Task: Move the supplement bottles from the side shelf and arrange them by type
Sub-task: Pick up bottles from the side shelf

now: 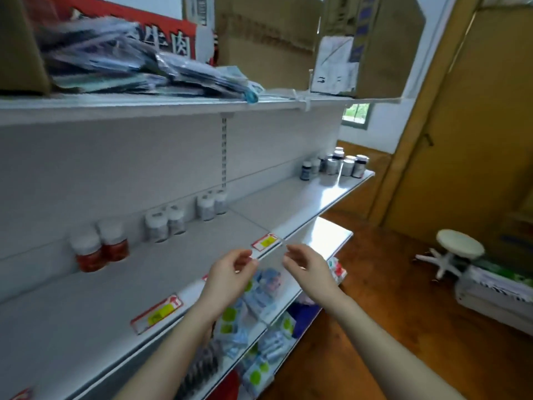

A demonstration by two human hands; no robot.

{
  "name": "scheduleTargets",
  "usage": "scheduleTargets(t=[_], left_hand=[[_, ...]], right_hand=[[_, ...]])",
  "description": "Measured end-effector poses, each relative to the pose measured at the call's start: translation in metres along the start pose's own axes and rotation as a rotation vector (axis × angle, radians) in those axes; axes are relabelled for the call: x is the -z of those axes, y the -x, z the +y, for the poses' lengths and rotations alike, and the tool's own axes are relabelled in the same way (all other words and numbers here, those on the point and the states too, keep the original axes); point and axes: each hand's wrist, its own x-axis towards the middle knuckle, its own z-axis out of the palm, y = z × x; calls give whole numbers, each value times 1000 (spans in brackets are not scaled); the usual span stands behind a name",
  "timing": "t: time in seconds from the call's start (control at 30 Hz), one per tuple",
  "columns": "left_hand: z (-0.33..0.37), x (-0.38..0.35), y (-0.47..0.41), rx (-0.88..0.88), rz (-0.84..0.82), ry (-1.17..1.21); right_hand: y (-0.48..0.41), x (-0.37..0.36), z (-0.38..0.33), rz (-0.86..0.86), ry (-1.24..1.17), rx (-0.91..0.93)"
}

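Head view: what are the two hands doing?

— Both are raised side by side in front of the middle shelf (317,197), near its front edge. The left hand (230,272) has its fingers loosely curled toward the thumb, with nothing between them. The right hand (307,269) is relaxed too, fingers bent a little, and empty.

— Do they touch anything?

— The fingertips are close to the shelf edge, just below a red and yellow price tag (266,241), but I cannot tell whether they touch it.

— Where are the bottles?

— All on that shelf, well apart from the hands. Two red bottles (99,249) with white caps stand against the back wall at the left. To their right are two pairs of pale bottles (165,225), also at the back. A cluster of dark bottles (336,166) stands at the far right end.

— What is hard to make out?

— Every label is too blurred to read. The forearms cover part of the small packets (259,290) on the lower shelves. Up top, a heap of plastic-wrapped packs (129,62) and cardboard boxes (268,39) are cut off by the frame. A white stool (460,248) stands on the wooden floor at the right.
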Motion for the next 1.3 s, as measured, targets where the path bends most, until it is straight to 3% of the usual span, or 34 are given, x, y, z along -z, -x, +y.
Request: scheduleTargets(t=[0.4, 0.7, 1.07, 1.3], left_hand=[[40, -192, -214, -88, -186, 62], [79, -341, -329, -175, -361, -38], [94, -489, -461, -79, -263, -37], [88, -538, -532, 25, -200, -56]], right_hand=[[-170, 143, 119, 218, 50, -128], [-261, 251, 207, 355, 116, -234], [-418, 355, 324, 215, 172, -182], [-519, 380, 376, 80, 148, -197]])
